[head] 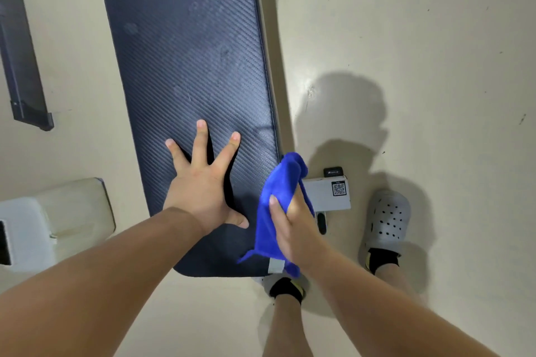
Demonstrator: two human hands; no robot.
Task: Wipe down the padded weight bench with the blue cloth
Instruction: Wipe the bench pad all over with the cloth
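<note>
At the near end of the padded weight bench (188,52), the right hand (293,223) grips the blue cloth (278,182), bunched in its curled fingers at the pad's right edge, likely so that a thick wad meets the seam. Just beside it, the left hand (200,188) lies flat on the pad, released, fingers splayed, holding nothing; it probably braces the forward lean. Beyond the edge a grey frame foot (324,194) carries a QR label, with a grey clog (387,217) next to it on the floor (406,38). Farther up, faint smudges mark the pad, so most of the wiping seems left to do.
</note>
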